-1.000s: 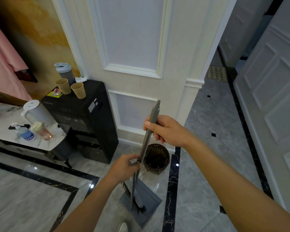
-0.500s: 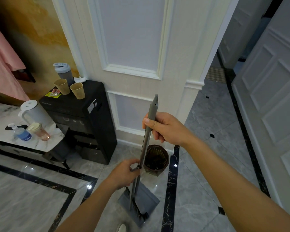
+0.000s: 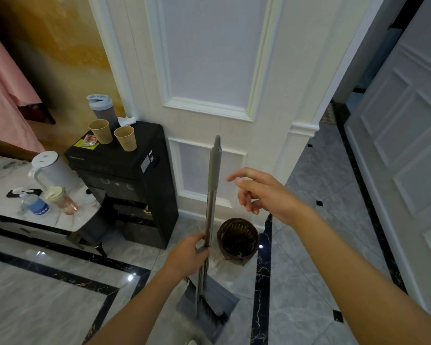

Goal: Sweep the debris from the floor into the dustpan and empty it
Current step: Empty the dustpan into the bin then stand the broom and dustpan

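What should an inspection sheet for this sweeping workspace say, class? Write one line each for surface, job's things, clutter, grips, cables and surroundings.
Surface: glossy grey marble floor; no debris seen.
Job's things: broom upright, its bristles resting in the grey dustpan; brown waste basket beside them, by the wall.
Clutter: two paper cups and a grey flask on a black cabinet; white jug and bottles on a marble table.
Grips: left grip holds the broom's shaft low down; right grip open, apart from the handle.
Cables: nothing seen.
Surroundings: white panelled wall; white door at right; pink cloth at left.
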`<action>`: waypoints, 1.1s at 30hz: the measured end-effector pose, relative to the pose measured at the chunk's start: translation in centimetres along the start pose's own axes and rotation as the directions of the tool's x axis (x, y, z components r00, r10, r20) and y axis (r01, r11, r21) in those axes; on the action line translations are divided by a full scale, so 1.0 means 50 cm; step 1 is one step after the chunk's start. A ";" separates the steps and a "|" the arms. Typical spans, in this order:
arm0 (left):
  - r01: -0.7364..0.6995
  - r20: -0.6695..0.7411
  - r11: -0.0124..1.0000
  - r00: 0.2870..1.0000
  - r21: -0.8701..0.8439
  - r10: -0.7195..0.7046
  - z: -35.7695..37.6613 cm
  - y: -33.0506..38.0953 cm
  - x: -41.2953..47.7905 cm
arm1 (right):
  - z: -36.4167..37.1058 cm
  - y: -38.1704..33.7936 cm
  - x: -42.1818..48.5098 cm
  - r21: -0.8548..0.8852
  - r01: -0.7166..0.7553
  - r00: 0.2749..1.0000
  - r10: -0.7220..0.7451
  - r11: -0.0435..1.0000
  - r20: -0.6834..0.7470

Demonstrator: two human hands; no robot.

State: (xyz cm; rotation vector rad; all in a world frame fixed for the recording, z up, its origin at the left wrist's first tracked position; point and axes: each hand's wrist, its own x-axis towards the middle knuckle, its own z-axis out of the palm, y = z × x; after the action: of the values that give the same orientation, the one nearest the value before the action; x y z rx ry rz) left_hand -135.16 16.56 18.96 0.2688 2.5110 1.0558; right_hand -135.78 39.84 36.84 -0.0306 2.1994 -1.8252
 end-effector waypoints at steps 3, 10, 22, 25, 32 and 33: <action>0.043 0.008 0.995 0.999 -0.086 -0.042 -0.042 -0.033 0.027 | -0.006 0.036 0.035 0.066 -0.129 0.982 0.137 0.989 -0.127; 0.096 0.025 0.983 0.995 -0.159 -0.093 -0.103 -0.062 0.093 | -0.022 0.121 0.099 0.172 -0.290 0.920 0.324 0.941 -0.221; 0.260 0.089 0.952 0.965 -0.160 -0.249 -0.092 -0.091 0.331 | -0.132 0.259 0.327 0.204 -0.459 0.867 0.486 0.865 -0.113; 0.314 0.117 0.942 0.947 -0.121 -0.301 -0.091 -0.098 0.394 | -0.164 0.283 0.390 0.209 -0.494 0.855 0.515 0.844 -0.059; 0.405 0.036 0.899 0.914 -0.163 -0.405 -0.103 -0.070 0.497 | -0.226 0.326 0.509 0.206 -0.577 0.807 0.591 0.790 -0.007; 0.409 0.025 0.899 0.912 -0.155 -0.410 -0.103 -0.071 0.507 | -0.228 0.329 0.516 0.205 -0.583 0.803 0.596 0.786 -0.006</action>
State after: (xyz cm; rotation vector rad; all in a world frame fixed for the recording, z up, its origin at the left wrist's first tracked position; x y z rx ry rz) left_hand -160.34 19.00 12.36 -0.3018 2.3264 1.0652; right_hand -160.46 49.04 17.59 0.6985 1.7654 -1.6606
